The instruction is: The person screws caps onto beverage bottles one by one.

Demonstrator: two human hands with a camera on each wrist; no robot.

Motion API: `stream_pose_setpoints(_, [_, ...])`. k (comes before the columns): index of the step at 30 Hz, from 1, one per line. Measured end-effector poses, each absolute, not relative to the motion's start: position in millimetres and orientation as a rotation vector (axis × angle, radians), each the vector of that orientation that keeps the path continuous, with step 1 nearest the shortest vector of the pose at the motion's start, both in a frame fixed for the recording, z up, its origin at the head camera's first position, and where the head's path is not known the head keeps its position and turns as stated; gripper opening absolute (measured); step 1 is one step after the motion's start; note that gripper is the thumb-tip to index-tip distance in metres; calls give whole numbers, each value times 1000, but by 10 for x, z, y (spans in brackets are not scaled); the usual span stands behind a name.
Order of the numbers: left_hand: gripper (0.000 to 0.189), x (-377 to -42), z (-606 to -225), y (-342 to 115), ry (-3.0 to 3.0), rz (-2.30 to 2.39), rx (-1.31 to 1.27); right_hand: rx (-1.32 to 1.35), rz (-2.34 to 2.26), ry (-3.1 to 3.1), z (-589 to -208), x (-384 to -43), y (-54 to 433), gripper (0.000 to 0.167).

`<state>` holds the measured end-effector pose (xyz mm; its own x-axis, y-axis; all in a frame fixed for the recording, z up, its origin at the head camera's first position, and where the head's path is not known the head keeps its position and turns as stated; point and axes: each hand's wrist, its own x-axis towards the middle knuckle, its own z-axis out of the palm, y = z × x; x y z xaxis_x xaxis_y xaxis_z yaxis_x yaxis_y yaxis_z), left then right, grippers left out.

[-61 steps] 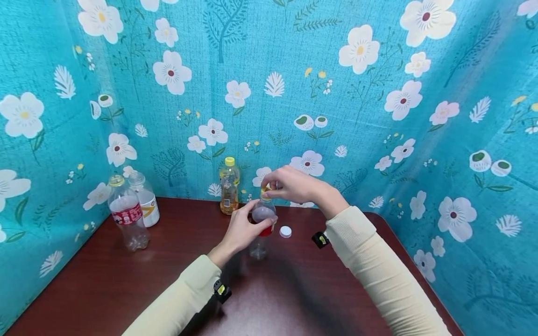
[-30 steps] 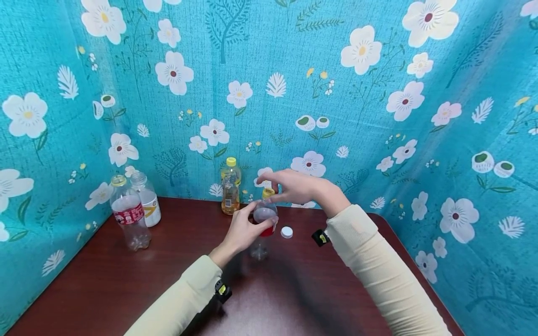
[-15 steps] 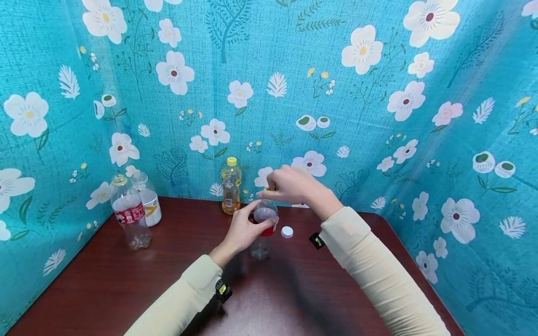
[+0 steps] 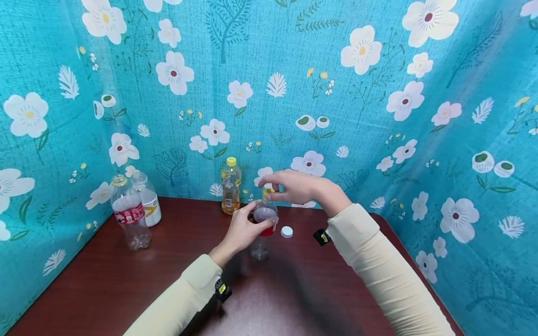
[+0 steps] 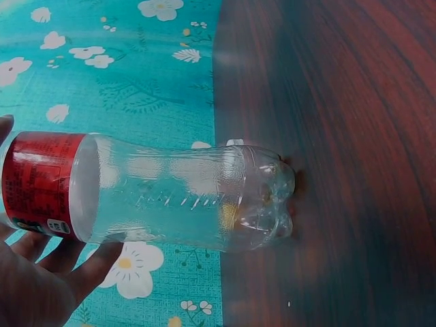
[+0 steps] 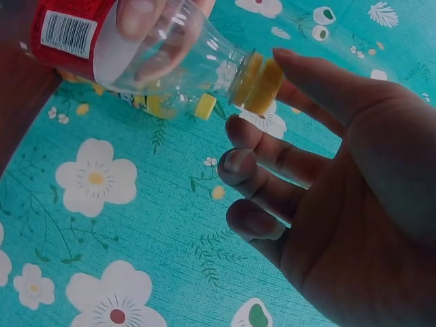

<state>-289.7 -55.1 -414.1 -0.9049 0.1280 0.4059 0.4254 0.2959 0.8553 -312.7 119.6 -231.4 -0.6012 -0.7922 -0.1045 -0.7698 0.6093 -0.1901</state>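
Observation:
My left hand (image 4: 244,226) grips an upright clear plastic bottle (image 5: 163,184) around its red label (image 5: 42,180). The bottle looks drained of drink, and its base is at the tabletop. On its neck sits a yellow cap (image 6: 264,87), a thin gap showing between it and the yellow neck ring. My right hand (image 4: 296,185) is over the top of the bottle. In the right wrist view its thumb tip is right at the cap's edge, and the other fingers are loosely bent and spread beside it. A white cap (image 4: 286,232) lies on the table just right of the bottle.
Behind the left hand stands a yellow-capped bottle (image 4: 230,186) with some amber liquid. Two more bottles are at the left: a clear one with a pink-red label (image 4: 129,215) and a white-labelled one (image 4: 150,207). Blue floral cloth (image 4: 269,93) walls in the dark wooden table (image 4: 176,252).
My right hand has repeatedly turned at the cap: fingers closed around it, loosened, closed again half a second ago, and now are spread again. The left hand and bottle stay put.

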Motion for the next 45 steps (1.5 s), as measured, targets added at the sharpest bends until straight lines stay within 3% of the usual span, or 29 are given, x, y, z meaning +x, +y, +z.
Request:
stream_pose_setpoints(9, [58,-2900,-4133,-546,-2303,-1673,-506,-1319,-238,2729,-2367,-3167,1144,20])
stream_pose_setpoints(16, [61,-2910,-4124,-540,-2309,-1687,-507,-1205,-56,2945,-2436,-3141,1058,25])
stream_pose_setpoints(24, [59,-2904,-4147,-553,-2298,-1695,-515,-1335,-195,2796,-2402,-3166,1151,29])
stream_pose_setpoints(36, [57,-2906,-4151,-566,-2281,-1677,-503,-1487,-367,2712,-2462,-3238,1161,16])
stream_pose_setpoints(45, [55,-2888,-4165,-540,-2241,-1693,-530,-1510,-362,2759,-2485,-3211,1127,16])
